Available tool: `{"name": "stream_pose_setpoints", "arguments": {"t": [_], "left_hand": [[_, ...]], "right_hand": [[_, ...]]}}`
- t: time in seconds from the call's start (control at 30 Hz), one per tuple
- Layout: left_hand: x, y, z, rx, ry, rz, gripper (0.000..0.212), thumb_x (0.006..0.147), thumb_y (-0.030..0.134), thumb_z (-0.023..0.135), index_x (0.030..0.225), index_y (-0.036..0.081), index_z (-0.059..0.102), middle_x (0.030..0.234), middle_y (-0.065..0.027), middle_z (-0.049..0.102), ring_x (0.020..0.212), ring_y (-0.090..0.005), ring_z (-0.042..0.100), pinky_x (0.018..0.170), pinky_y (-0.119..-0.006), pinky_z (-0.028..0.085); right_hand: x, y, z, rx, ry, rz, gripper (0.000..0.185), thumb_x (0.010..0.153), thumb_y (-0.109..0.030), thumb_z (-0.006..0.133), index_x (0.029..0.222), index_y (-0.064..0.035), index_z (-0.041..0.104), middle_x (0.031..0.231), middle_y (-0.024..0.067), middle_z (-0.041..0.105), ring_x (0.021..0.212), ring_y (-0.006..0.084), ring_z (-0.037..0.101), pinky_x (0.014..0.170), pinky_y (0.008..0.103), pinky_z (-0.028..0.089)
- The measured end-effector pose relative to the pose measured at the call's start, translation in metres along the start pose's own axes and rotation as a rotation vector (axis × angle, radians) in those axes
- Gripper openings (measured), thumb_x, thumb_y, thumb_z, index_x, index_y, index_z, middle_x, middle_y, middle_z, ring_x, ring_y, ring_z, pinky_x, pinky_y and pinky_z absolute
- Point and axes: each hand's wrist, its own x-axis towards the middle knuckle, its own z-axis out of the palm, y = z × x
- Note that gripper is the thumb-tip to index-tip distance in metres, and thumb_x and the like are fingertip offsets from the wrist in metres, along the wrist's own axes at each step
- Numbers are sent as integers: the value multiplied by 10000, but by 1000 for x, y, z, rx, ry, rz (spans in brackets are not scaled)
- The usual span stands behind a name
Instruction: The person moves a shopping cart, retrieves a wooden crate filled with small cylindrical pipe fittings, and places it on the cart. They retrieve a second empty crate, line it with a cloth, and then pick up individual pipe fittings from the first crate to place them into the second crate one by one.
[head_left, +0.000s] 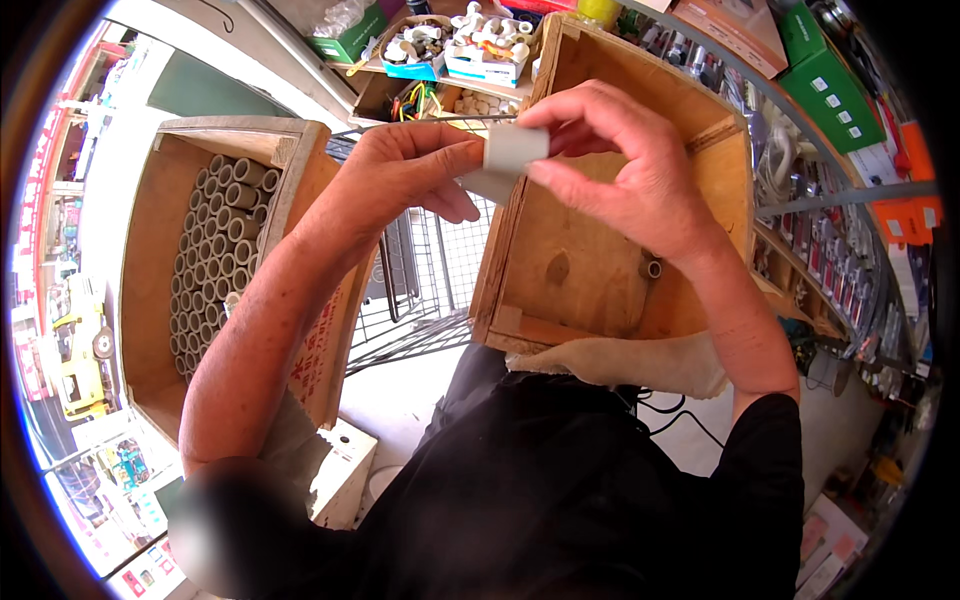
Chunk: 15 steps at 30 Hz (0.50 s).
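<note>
Between my two hands is a short light-grey plastic pipe coupling (516, 148), held above the gap between two wooden boxes. The thumb of my left hand (416, 165) presses on its left end. My right hand (622, 157) has thumb and forefinger at its right end. Another grey surface shows just beneath it; whether that is a second coupling I cannot tell. The left wooden box (146, 240) holds many stacked grey couplings (214, 247), open ends facing me. Inside the right wooden box (577, 225), one coupling (654, 268) lies near the right wall.
A wire rack (450, 255) stands between the boxes. Beyond it, small cartons of white fittings (487, 56) sit on a shelf. Shelving with packaged goods (817, 262) runs along the right. A cloth (622, 364) hangs over the right box's near edge. Black cable (686, 424) lies below.
</note>
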Motion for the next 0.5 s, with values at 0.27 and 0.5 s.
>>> {"name": "stream_pose_setpoints", "arguments": {"t": [0.27, 0.5], "left_hand": [[3, 6, 0, -6, 59, 5, 305, 915, 239, 605, 1108, 4, 630, 876, -71, 680, 687, -138, 670, 664, -257, 545], [0, 7, 0, -4, 70, -27, 283, 916, 221, 602, 1089, -1, 634, 887, -72, 674, 708, -127, 660, 684, -254, 540]], "right_hand": [[-59, 191, -82, -626, -32, 577, 295, 764, -187, 700, 1042, -102, 648, 953, 96, 635, 840, 235, 644, 754, 345, 517], [-128, 288, -96, -1020, -348, 827, 298, 749, -227, 689, 1030, -133, 660, 1027, 150, 642, 951, 327, 625, 788, 437, 506]]}}
